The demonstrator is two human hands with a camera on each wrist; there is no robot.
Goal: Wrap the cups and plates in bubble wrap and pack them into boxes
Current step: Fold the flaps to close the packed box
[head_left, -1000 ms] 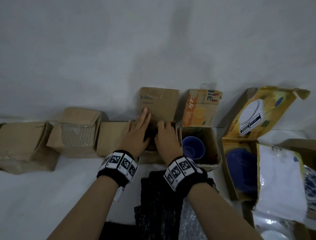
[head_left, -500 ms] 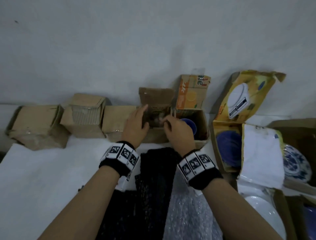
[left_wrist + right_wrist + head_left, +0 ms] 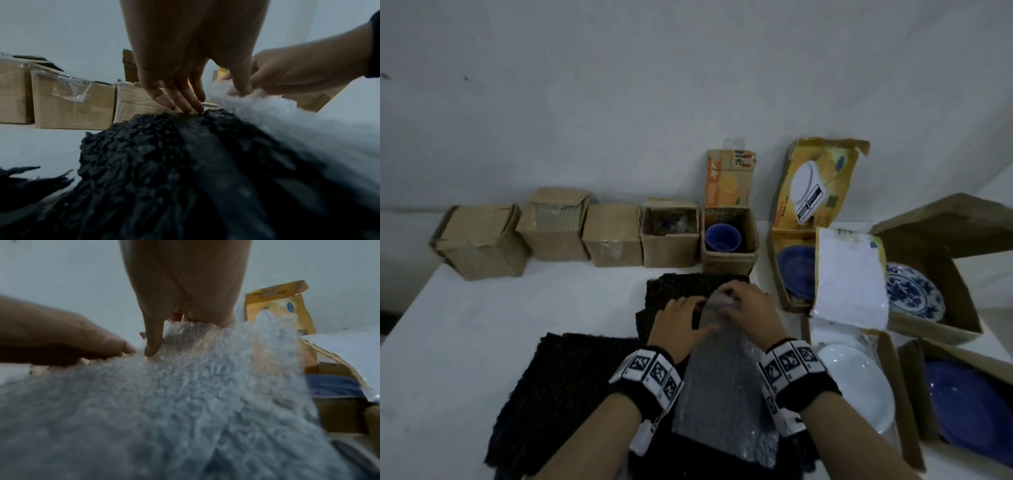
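Observation:
A clear bubble wrap sheet [image 3: 722,394] lies over black bubble wrap sheets [image 3: 571,394] at the table's near middle. My right hand [image 3: 729,305] pinches the clear sheet's far edge [image 3: 185,331], thumb on top and fingers behind. My left hand [image 3: 697,311] sits beside it, fingertips [image 3: 191,108] pressing the black wrap [image 3: 164,162] and thumb against the clear sheet. A bare blue cup [image 3: 722,238] stands in an open box [image 3: 750,253]. The brown box [image 3: 671,253] left of it holds a wrapped item.
Three closed brown boxes [image 3: 482,246] line the back left. On the right, open boxes hold a blue plate [image 3: 796,270], a white plate [image 3: 856,383], a blue-patterned plate [image 3: 912,291] and another blue plate [image 3: 969,407]. A yellow box lid [image 3: 822,181] leans on the wall.
Both hands have drawn back from the brown box at the rear, leaving the wrapped item inside. They now rest on the wrap sheets, the right one pinching the clear sheet.

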